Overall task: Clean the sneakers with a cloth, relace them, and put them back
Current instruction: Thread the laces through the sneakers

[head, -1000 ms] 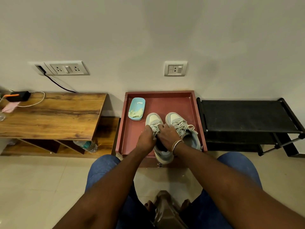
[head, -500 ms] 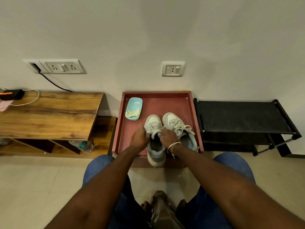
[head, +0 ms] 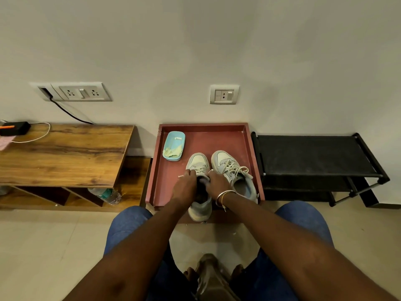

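Both sneakers are in the red tray (head: 201,137) by the wall. Left grip (head: 185,185) and right grip (head: 217,183) are both curled onto the laces (head: 200,168) of the left sneaker (head: 200,208), whose heel pokes over the tray's front edge. Right sneaker (head: 230,168) sits just beside it, with the blue dish (head: 173,145) behind.

No text can be read anywhere; the water bottle (head: 106,195) label is too small to make out.
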